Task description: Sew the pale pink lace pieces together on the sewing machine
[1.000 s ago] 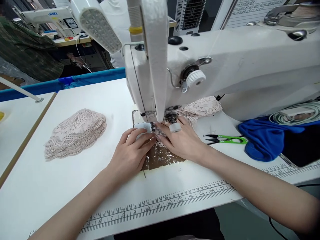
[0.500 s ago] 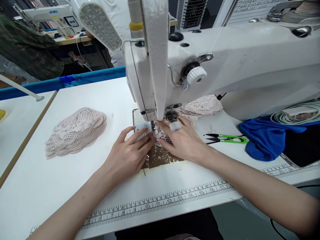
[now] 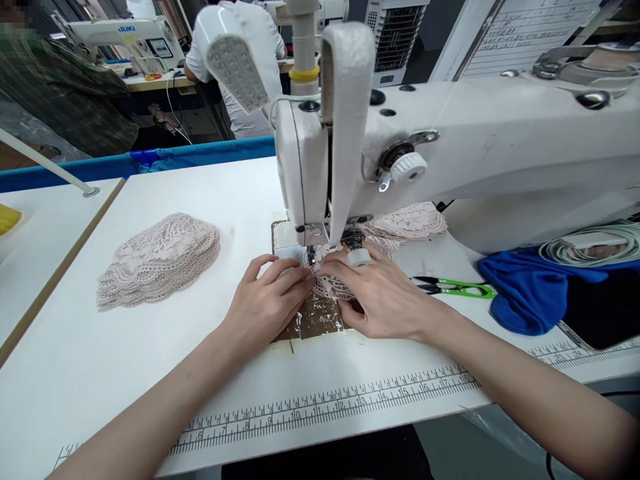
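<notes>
A piece of pale pink lace [image 3: 336, 288] lies under the presser foot [image 3: 311, 256] of a white sewing machine [image 3: 303, 167]. My left hand [image 3: 270, 300] rests flat at its left, fingers stretched out and fingertips touching the lace edge near the needle. On the other side, my right hand [image 3: 393, 297] grips the lace, its index finger reaching toward the foot and its thumb bent beneath. The machine head partly hides those fingers. Brown, shiny taped sheeting [image 3: 320, 320] covers the table below the lace.
A stack of lace pieces [image 3: 160, 260] sits left; another lace pile [image 3: 407, 221] lies behind the needle. Green thread snips [image 3: 463, 288], blue cloth [image 3: 525, 293] and a dark phone [image 3: 600, 307] are at right. A printed ruler [image 3: 320, 407] runs along the front edge. Co-workers sit beyond.
The camera view has shifted, so the machine appears lower and farther right. My right hand has bent its thumb and drawn it slightly back from the lace. My left hand stays by the needle.
</notes>
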{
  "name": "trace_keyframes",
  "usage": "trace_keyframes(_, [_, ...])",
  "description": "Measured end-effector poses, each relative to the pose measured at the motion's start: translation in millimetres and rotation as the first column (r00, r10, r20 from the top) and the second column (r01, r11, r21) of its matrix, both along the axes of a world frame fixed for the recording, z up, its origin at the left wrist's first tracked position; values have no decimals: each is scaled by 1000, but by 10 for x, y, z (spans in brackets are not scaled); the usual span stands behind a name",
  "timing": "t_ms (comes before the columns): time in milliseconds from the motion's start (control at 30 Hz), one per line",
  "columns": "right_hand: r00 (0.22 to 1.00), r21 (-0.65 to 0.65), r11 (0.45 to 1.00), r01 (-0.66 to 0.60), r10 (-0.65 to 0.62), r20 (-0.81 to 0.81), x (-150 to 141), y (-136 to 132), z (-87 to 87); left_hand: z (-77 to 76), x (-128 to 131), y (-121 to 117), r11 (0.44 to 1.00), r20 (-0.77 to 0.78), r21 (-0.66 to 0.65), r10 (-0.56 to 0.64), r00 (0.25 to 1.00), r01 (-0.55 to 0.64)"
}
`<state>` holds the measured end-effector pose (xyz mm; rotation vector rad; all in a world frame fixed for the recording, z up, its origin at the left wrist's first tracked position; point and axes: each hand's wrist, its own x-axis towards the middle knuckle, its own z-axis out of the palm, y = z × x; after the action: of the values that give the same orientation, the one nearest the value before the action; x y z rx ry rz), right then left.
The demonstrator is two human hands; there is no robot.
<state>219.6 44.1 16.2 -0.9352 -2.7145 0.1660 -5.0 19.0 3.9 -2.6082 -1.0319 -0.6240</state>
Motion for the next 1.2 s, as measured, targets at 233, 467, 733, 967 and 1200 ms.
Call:
trace_keyframes(233, [999, 64, 998, 26, -24, -31, -18, 13, -56, -11, 59, 44, 994, 155, -76, 91, 984, -80])
trace_keyframes(467, [978, 188, 982, 7, 33, -207, -15, 46, -138, -5, 67, 28, 998, 111, -42, 54, 992, -50])
trace_keyframes(733, [974, 313, 943, -113, 167, -153, -10, 8, -76, -26, 0, -68, 1000, -22, 6, -4, 1000, 4])
trace_keyframes(967, [988, 318, 944, -94, 126, -84, -33, -42, -83, 50, 20, -100, 999, -70, 45, 25, 997, -22])
trace_keyframes(1200, [991, 319, 944, -89, 114, -62, -32, -43, -56, 55, 41, -92, 999, -63, 49, 22, 998, -19])
